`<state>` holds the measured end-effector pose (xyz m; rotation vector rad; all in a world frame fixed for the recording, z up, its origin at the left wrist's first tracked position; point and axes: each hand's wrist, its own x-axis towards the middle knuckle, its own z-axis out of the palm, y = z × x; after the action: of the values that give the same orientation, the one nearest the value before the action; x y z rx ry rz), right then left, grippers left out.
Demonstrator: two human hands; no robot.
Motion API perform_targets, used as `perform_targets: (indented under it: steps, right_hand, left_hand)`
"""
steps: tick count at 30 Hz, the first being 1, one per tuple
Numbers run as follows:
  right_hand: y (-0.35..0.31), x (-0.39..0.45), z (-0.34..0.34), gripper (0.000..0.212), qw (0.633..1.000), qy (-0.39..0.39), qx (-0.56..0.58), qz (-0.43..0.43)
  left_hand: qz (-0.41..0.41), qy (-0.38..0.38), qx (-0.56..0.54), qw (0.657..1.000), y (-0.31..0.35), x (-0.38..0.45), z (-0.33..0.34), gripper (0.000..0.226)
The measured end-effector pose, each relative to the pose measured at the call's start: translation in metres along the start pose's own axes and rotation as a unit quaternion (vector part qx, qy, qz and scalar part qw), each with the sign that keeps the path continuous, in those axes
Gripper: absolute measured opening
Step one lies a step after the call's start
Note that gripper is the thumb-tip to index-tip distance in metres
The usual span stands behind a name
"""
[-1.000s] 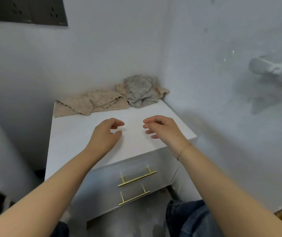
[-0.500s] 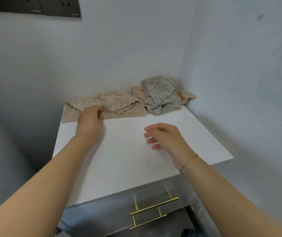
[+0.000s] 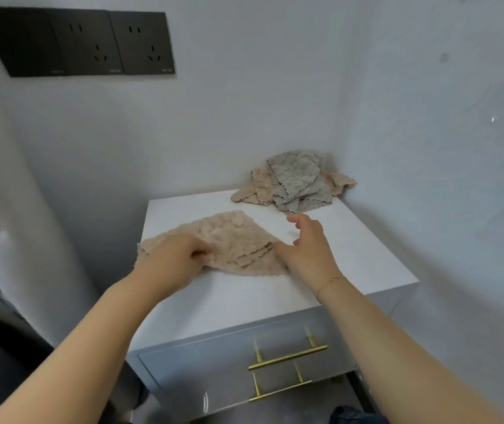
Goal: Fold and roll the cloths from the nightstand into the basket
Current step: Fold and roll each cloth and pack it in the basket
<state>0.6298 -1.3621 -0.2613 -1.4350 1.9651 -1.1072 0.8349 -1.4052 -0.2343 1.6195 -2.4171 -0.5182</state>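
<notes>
A beige fluffy cloth [image 3: 232,237] lies rumpled on the left half of the white nightstand top [image 3: 360,258]. My left hand [image 3: 174,255] grips its left part, fingers curled into the fabric. My right hand [image 3: 308,243] hovers at the cloth's right edge with fingers spread, touching or just above it. A pile of cloths sits in the back right corner: a grey cloth [image 3: 296,182] on top of another beige cloth [image 3: 258,188]. No basket is in view.
The nightstand stands in a corner between two white walls; its drawers have gold bar handles [image 3: 287,358]. A black socket panel [image 3: 76,41] is on the wall above left. Dark floor shows at the lower left.
My left hand has pulled the beige cloth from the back left toward the front of the top. My right hand moved up to the cloth's right edge. The view shifted left.
</notes>
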Motion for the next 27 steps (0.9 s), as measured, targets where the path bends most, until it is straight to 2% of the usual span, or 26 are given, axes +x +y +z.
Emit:
perform_targets:
  steps: [3, 5, 7, 9, 10, 13, 16, 17, 18, 20, 21, 24, 27]
  right_hand:
    - [0.008, -0.004, 0.002, 0.062, 0.991, -0.033, -0.129, 0.018]
    - [0.010, -0.006, 0.005, 0.051, 0.981, -0.035, -0.188, 0.022]
    - [0.012, -0.006, 0.008, 0.035, 0.978, -0.029, -0.209, 0.006]
    - [0.013, -0.006, 0.010, 0.025, 0.980, -0.030, -0.199, -0.013]
    - [0.013, -0.006, 0.010, 0.028, 0.981, -0.027, -0.194, -0.016]
    - [0.010, -0.002, 0.004, 0.042, 0.993, 0.002, -0.118, -0.009]
    - [0.005, 0.002, -0.006, 0.033, 0.993, 0.012, 0.103, 0.058]
    - [0.002, 0.003, -0.010, 0.025, 0.980, -0.001, 0.181, 0.084]
    - [0.000, 0.003, -0.014, 0.016, 0.966, -0.012, 0.239, 0.098]
    - [-0.001, 0.008, -0.021, 0.010, 0.955, 0.008, 0.281, 0.092]
    - [-0.001, 0.011, -0.022, 0.012, 0.954, 0.044, 0.287, 0.078]
    - [0.000, 0.023, -0.027, 0.024, 0.921, 0.176, 0.345, 0.038]
    - [-0.007, 0.031, -0.041, 0.025, 0.878, 0.307, 0.363, -0.052]
  left_hand:
    - [-0.024, -0.036, -0.054, 0.998, -0.005, -0.020, 0.006, 0.032]
    - [-0.030, -0.027, -0.055, 0.998, -0.012, -0.027, 0.007, 0.036]
    - [-0.031, -0.037, -0.010, 0.999, -0.020, -0.030, 0.009, 0.042]
    - [-0.034, -0.026, 0.009, 0.999, -0.027, -0.031, 0.010, 0.033]
    - [-0.038, -0.009, 0.017, 0.999, -0.031, -0.031, 0.007, 0.023]
    - [-0.064, 0.041, 0.029, 0.997, -0.036, -0.029, -0.005, 0.009]
    - [-0.073, 0.135, -0.102, 0.983, -0.037, -0.029, -0.017, 0.009]
    - [-0.078, 0.165, -0.190, 0.965, -0.037, -0.027, -0.019, 0.011]
    - [-0.087, 0.182, -0.303, 0.931, -0.035, -0.024, -0.020, 0.012]
    - [-0.092, 0.174, -0.507, 0.839, -0.032, -0.016, -0.023, 0.016]
    - [-0.084, 0.167, -0.561, 0.806, -0.030, -0.012, -0.024, 0.017]
    - [-0.024, 0.191, -0.616, 0.764, -0.026, 0.001, -0.027, 0.015]
    - [0.059, 0.230, -0.668, 0.705, -0.019, 0.008, -0.040, 0.015]
